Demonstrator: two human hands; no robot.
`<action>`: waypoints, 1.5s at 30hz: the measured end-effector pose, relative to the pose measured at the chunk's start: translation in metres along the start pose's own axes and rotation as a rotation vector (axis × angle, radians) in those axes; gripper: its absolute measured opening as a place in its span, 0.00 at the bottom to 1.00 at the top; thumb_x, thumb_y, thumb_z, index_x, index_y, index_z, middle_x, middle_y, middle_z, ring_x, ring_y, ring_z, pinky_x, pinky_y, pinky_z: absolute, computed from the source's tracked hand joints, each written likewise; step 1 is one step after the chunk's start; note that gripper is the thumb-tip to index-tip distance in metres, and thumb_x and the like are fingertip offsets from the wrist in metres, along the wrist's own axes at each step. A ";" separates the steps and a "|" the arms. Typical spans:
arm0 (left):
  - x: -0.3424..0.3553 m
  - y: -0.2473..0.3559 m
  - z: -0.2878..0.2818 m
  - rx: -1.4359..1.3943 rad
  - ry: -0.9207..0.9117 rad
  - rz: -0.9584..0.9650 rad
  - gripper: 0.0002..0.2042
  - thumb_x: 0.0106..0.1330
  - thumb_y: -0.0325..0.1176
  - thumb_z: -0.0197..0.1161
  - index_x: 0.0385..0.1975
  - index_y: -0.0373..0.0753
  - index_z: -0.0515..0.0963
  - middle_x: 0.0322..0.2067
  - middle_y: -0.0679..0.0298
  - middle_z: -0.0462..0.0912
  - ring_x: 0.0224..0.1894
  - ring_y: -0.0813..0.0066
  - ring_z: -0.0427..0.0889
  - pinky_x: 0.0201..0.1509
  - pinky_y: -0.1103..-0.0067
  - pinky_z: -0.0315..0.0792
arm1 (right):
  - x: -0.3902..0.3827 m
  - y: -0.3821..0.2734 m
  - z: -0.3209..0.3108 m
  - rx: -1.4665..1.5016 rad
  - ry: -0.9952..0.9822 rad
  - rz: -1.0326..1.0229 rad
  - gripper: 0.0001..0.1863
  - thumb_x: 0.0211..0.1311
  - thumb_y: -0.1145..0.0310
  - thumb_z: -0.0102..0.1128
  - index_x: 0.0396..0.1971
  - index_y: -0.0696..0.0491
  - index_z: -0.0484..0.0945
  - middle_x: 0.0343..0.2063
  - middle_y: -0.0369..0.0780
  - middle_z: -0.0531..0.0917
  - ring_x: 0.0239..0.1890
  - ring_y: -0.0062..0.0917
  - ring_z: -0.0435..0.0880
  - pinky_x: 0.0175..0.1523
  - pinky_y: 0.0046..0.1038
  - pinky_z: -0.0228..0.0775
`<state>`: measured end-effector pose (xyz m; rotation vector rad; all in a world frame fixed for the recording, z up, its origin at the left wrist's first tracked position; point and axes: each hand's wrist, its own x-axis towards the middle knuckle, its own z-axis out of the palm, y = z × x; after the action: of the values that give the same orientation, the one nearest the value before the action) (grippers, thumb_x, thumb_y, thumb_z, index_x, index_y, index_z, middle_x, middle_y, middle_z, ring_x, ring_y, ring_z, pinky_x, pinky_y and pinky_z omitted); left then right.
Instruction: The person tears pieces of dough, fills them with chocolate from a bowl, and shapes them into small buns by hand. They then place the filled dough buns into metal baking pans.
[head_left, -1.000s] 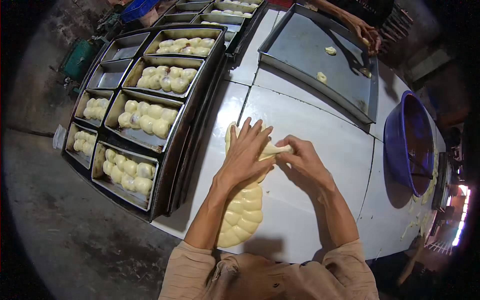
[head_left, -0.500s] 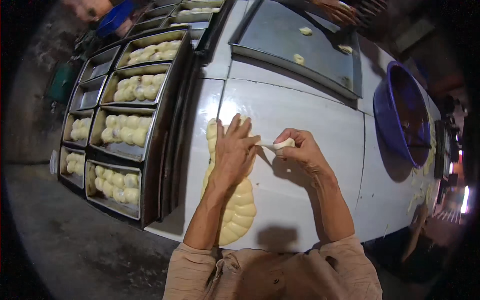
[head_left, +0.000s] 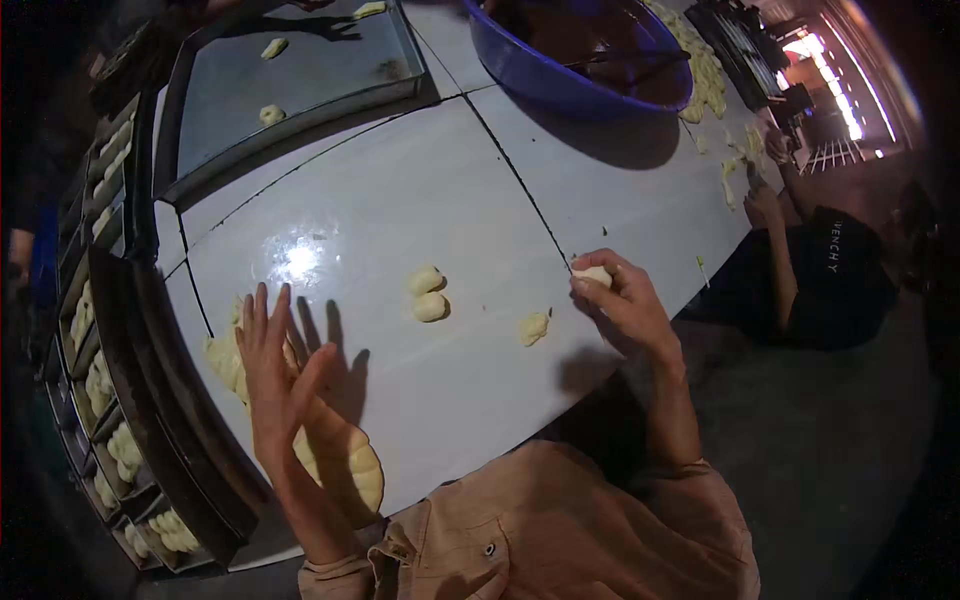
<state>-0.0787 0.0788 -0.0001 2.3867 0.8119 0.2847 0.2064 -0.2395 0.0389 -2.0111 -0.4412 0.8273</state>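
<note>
My left hand [head_left: 275,375] has its fingers spread over a long strip of pale, scalloped dough [head_left: 345,465] at the table's left side, covering part of it. Out to the right, my right hand [head_left: 628,305] pinches a small dough piece [head_left: 597,276] between thumb and fingers, a little above the tabletop. Between the hands, two small rounded dough pieces [head_left: 428,306] lie touching. A flatter, rough-edged scrap of dough [head_left: 534,328] rests closer to my right hand.
Racked loaf pans [head_left: 150,400] with dough stand along the left edge. A metal tray [head_left: 300,125] with several dough pieces lies at the far left. Behind is a purple basin [head_left: 560,85] of brown contents. A co-worker's hand [head_left: 765,205] is near dough scraps [head_left: 735,175] at the right.
The view has turned right. My right hand has moved away from my left with a dough piece; the dough stretched between them has parted. My left fingers have spread. Loose dough pieces now show on the table.
</note>
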 end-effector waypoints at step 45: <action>-0.081 0.100 0.101 -0.025 -0.268 0.275 0.35 0.71 0.50 0.56 0.73 0.41 0.54 0.71 0.41 0.55 0.75 0.41 0.50 0.73 0.41 0.43 | -0.022 -0.026 0.082 1.031 -0.413 -0.155 0.20 0.66 0.68 0.59 0.54 0.63 0.73 0.57 0.51 0.74 0.60 0.37 0.77 0.62 0.38 0.74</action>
<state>-0.0568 -0.0816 -0.0219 2.4431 0.3563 0.0781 0.1334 -0.1891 0.0384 -0.8501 -0.2920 1.0789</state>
